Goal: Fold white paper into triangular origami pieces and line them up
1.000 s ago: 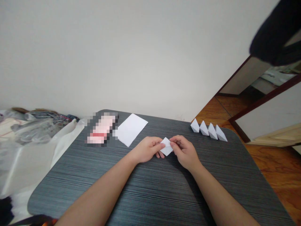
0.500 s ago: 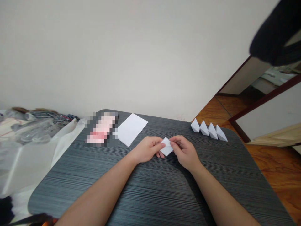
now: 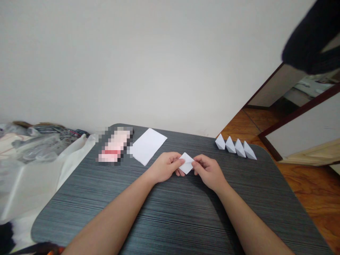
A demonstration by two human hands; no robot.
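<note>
Charcoal-grey laminate table top [image 3: 175, 219] with fine light-and-dark streaks; plain white folded paper diamond [image 3: 186, 163]; plain white rectangular paper sheet [image 3: 147, 146]; orange-brown wood-grain floor [image 3: 313, 198].

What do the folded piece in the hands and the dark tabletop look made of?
The folded piece looks like thin matte white paper, with sharp creases. The tabletop seems dark grey laminate, with fine printed streaks; another coating is possible.

Left hand [image 3: 165, 167] and right hand [image 3: 209, 172] pinch close together.
</note>
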